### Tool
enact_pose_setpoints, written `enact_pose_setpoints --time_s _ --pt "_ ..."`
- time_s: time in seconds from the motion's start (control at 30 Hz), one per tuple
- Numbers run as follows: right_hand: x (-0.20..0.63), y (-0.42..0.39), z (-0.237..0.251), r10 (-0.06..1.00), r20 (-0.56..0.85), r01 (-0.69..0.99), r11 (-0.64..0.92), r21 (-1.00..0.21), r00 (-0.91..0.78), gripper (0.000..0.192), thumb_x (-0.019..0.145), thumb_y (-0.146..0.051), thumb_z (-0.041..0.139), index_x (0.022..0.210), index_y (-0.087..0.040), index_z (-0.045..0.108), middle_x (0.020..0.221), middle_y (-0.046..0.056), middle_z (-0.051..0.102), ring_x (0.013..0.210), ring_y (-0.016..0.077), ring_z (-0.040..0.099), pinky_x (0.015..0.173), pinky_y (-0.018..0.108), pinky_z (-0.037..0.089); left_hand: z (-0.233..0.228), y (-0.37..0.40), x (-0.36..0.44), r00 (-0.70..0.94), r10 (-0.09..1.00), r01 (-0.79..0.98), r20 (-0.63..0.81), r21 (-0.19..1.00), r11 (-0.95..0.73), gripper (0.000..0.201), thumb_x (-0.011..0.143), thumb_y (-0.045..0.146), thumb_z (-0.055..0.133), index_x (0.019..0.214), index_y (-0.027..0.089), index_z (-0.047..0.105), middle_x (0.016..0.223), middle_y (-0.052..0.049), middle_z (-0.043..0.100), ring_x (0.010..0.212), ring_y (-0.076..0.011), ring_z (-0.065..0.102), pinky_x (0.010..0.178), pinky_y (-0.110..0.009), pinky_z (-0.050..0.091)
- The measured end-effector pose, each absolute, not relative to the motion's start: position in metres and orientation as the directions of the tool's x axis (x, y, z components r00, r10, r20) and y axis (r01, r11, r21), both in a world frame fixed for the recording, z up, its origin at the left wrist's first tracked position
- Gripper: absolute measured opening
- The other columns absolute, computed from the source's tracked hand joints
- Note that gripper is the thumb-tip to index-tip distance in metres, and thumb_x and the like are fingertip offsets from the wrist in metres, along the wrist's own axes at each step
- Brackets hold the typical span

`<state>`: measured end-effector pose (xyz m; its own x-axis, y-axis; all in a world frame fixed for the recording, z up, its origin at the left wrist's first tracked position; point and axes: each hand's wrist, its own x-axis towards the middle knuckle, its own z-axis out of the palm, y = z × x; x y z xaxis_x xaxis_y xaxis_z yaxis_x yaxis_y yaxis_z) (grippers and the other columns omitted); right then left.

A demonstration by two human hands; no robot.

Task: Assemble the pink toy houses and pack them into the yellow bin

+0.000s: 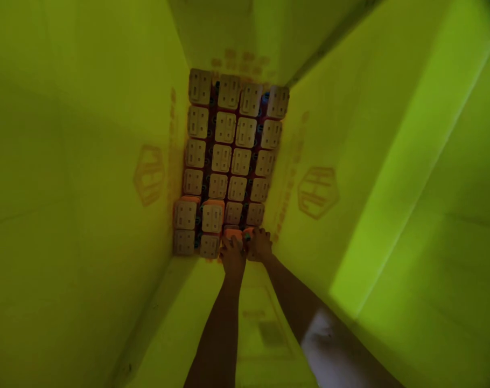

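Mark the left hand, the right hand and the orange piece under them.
left hand (232,256), head view, back of the hand
right hand (260,245), head view, knuckles
orange piece (232,234), head view, top edge showing above the fingers

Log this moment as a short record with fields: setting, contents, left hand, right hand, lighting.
setting: inside of a deep carton, seen from above, printed logos on its walls
contents: small packs in rows across the bottom, pale tops facing up, some with orange edges
left hand: left hand on an orange pack in the nearest row, grip unclear
right hand: right hand beside it, touching the same row
lighting: strong yellow-green cast, details dim
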<state>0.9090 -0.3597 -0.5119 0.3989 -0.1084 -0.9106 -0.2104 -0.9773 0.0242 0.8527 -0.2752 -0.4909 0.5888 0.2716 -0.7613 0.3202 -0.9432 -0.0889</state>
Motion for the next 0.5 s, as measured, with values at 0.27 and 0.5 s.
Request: enact_pose_setpoints --time_s 0.27,0.5 --pt "0.886 -0.357 -0.522 -0.088 -0.883 -0.151 -0.988 0.02 0.461 0.035 0.082 -0.029 0.051 0.114 -0.017 0.05 0.119 0.017 0.048 0.109 0.0288 0.045 0.074 0.036 0.045 -0.515 -0.278 0.856 0.566 0.272 0.342 -0.778 -0.079 -0.937 0.053 0.082 0.035 0.054 0.13 0.014 0.044 0.131 -0.024 0.04 0.091 -0.0326 0.059 0.059 -0.038 0.052" --pt "0.888 -0.352 -0.519 -0.018 -0.871 -0.065 -0.998 -0.016 0.492 0.033 0.086 -0.032 0.047 0.115 -0.018 0.054 0.116 0.018 0.053 0.109 0.033 0.047 0.085 0.048 0.037 -0.52 -0.269 0.852 0.584 0.202 0.367 -0.786 0.034 -0.93 0.062 0.076 0.031 0.063 0.13 0.013 0.041 0.132 -0.023 0.039 0.096 -0.0321 0.057 0.066 -0.037 0.053"
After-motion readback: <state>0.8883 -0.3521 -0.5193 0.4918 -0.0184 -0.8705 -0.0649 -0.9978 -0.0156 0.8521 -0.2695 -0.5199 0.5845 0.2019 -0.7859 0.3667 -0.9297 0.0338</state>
